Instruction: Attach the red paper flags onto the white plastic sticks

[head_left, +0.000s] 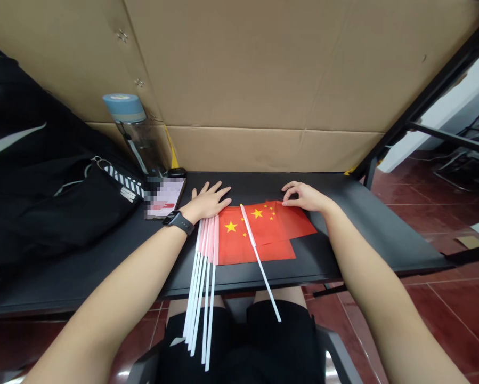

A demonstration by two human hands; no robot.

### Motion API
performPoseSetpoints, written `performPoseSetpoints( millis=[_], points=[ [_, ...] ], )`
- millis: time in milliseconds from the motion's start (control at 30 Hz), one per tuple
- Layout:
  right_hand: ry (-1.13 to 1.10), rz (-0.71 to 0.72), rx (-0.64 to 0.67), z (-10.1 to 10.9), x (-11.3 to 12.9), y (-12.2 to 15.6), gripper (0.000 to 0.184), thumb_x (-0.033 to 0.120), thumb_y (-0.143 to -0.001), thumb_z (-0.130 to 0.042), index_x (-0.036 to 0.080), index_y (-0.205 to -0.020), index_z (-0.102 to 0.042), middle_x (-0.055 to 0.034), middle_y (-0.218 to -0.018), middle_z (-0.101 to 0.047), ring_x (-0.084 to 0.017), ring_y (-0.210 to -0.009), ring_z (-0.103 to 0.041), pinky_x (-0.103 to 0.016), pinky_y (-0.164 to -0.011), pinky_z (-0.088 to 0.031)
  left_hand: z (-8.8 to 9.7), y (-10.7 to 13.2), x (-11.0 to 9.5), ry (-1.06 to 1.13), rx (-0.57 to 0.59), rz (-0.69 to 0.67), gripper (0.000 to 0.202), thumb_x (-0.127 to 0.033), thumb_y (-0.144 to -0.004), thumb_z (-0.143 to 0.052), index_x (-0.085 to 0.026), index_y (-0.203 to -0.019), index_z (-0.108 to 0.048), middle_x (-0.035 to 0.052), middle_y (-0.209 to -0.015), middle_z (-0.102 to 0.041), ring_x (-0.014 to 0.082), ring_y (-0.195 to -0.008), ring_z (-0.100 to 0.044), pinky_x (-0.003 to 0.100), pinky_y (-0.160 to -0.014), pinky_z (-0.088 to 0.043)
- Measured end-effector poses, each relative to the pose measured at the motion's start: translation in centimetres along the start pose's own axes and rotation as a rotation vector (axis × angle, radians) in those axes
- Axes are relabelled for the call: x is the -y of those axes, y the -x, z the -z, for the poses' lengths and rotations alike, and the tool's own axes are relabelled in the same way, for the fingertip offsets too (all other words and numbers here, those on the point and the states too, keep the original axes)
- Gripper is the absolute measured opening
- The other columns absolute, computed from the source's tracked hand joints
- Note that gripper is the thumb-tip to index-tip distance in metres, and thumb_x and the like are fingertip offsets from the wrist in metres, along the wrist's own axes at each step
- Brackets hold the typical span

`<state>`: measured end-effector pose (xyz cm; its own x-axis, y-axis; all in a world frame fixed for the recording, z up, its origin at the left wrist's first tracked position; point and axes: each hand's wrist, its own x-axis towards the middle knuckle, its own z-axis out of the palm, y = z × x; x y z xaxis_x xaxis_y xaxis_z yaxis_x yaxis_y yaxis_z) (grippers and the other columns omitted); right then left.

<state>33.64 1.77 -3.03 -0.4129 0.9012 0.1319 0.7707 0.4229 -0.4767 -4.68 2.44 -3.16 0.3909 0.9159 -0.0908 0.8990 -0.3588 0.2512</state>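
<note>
Several slender sticks, rectangular flags

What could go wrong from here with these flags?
The white sticks overhang the near edge of the table, so a bump might knock them askew.
The top flag slants across the lower flags, with the right hand near its upper corner; a tug could drag it.
The phone lies close to the left hand and may get nudged.
</note>
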Motion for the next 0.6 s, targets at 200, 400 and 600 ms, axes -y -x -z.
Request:
performPoseSetpoints(
  millis=[200, 400, 600],
  points=[
    [-0.230, 0.043, -0.155, -0.3, 2.4, 0.0, 0.028, 0.052, -0.088, -0.074, 0.024, -0.088, -0.077, -0.0060, -0.106, -0.080, -0.028, -0.105, -0.073, -0.045, -0.102, -0.051, -0.5, -0.6, -0.1, -0.004, -0.178, -0.089, 0.065, -0.060, -0.109, -0.026, -0.027, -0.153, -0.059, 0.0090, -0.171, -0.042, 0.0397, -0.161, -0.025, 0.061, -0.127, -0.020],
    [-0.450, 0.008, -0.313, -0.8, 3.1, -0.3, 0.036, 0.057, -0.081, -0.082, 0.022, -0.088, -0.076, -0.0061, -0.093, -0.078, -0.025, -0.088, -0.072, -0.041, -0.088, -0.056, 0.2, 0.3, -2.2, 0.133, -0.222, -0.269, 0.051, -0.056, -0.110, -0.035, -0.030, -0.125, -0.076, 0.0035, -0.143, -0.070, 0.0365, -0.149, -0.045, 0.058, -0.118, -0.030],
    [-0.587, -0.031, -0.368, -1.2, 3.2, -0.4, 0.041, 0.060, -0.077, -0.085, 0.023, -0.088, -0.073, -0.0049, -0.090, -0.076, -0.022, -0.083, -0.070, -0.037, -0.081, -0.057, 0.6, 0.8, -2.9, 0.156, -0.157, -0.427, 0.036, -0.035, -0.107, -0.044, -0.030, -0.128, -0.073, 0.0028, -0.134, -0.076, 0.0253, -0.124, -0.067, 0.043, -0.106, -0.042]
  ],
)
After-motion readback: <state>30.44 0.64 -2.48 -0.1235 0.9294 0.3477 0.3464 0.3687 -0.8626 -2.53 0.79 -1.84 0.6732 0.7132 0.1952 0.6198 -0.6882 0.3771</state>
